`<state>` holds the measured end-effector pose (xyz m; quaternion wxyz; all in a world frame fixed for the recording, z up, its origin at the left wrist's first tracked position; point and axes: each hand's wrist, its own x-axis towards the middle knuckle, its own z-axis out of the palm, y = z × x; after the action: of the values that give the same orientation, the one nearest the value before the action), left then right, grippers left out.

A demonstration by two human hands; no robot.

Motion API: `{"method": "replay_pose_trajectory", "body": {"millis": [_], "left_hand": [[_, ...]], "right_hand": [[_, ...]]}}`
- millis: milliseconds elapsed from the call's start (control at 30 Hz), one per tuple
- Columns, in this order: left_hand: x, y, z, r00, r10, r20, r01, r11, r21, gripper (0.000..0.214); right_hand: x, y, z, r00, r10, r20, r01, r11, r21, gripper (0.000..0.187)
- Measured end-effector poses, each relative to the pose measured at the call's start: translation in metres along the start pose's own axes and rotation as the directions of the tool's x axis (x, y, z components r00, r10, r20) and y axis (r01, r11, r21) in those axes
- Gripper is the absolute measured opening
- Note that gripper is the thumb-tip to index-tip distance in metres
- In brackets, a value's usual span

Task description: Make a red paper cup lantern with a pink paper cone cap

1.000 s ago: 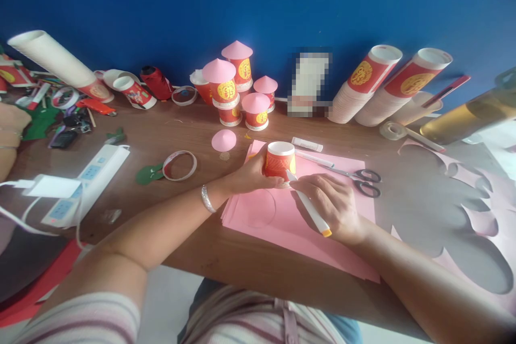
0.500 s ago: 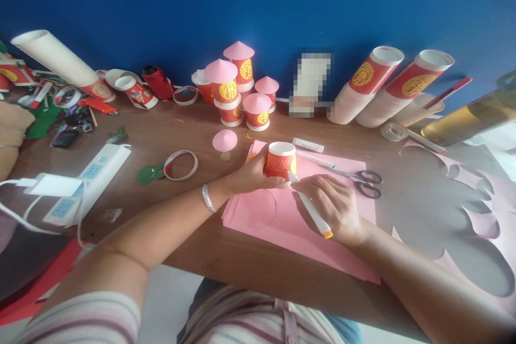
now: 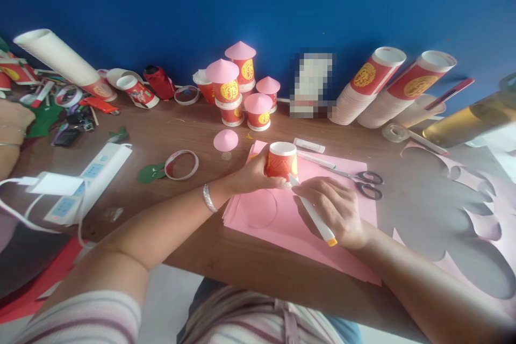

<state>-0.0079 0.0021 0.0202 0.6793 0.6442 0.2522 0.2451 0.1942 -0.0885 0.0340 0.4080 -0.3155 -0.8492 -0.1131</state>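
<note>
My left hand (image 3: 258, 170) is wrapped round the side of a red paper cup (image 3: 279, 164) with a white rim and a gold emblem, over the pink paper. My right hand (image 3: 334, 207) is closed on a white utility knife (image 3: 318, 219) with an orange end. The knife's tip meets the lower part of the cup near my left thumb. Beneath both hands lies a stack of pink paper (image 3: 306, 247), with a circle drawn on its top sheet. To the right of the cup, scissors (image 3: 365, 178) with dark handles rest on that paper.
Red cups with pink cone tops (image 3: 229, 83) stand by the blue wall, and a loose pink cone (image 3: 226, 140) lies in front. Stacked paper cups (image 3: 366, 83) lean at the right. Pink offcuts (image 3: 484, 223) lie at right; a power strip (image 3: 91, 183) is at left.
My right hand and the utility knife have shifted very slightly down and to the right. My left hand still holds the cup; the whole view has drifted a little.
</note>
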Motion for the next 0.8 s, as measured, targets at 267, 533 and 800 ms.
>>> {"method": "replay_pose_trajectory", "body": {"millis": [267,533,800], "left_hand": [[0.0,-0.008,0.004,0.995,0.037,-0.093,-0.02,0.984,0.178,0.066],[0.002,-0.01,0.005,0.992,0.106,-0.061,-0.09,0.969,0.23,0.058],[-0.002,-0.007,0.002,0.994,-0.032,-0.108,0.05,0.984,0.169,0.066]], "right_hand": [[0.0,-0.001,0.0,0.999,-0.02,0.044,0.02,1.0,-0.007,0.032],[-0.001,0.0,-0.001,0.998,0.004,0.067,-0.004,1.0,0.002,0.036],[-0.002,0.001,-0.001,0.997,-0.016,0.078,0.016,1.0,0.003,0.034]]}}
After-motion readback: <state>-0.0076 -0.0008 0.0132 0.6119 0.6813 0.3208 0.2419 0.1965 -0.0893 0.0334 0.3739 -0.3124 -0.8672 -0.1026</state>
